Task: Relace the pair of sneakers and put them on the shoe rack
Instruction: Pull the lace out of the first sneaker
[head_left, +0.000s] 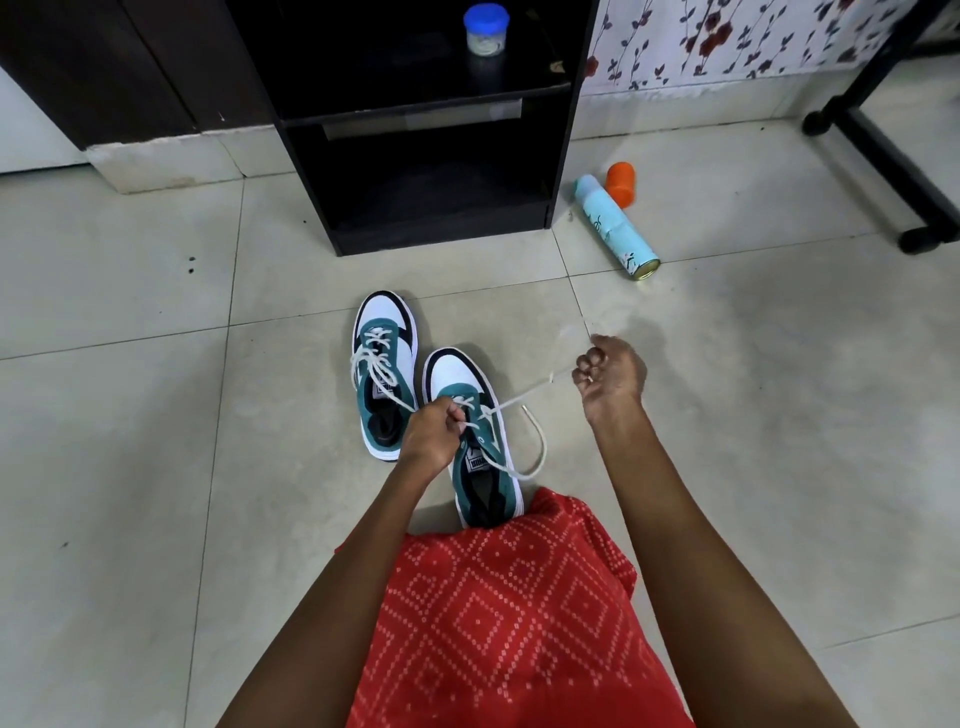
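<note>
Two teal, white and black sneakers stand side by side on the tiled floor, toes pointing away from me. The left sneaker is laced, with loose white loops on top. On the right sneaker only the front eyelets are laced. My left hand grips that shoe's upper at the eyelets. My right hand pinches one end of the white lace and holds it taut out to the right. The other lace end curls on the floor beside the shoe. The black shoe rack stands just beyond the sneakers.
A blue-lidded jar sits on the rack's upper shelf. A light-blue spray can and an orange cap lie on the floor right of the rack. A black wheeled stand is at far right. My red patterned garment covers my lap.
</note>
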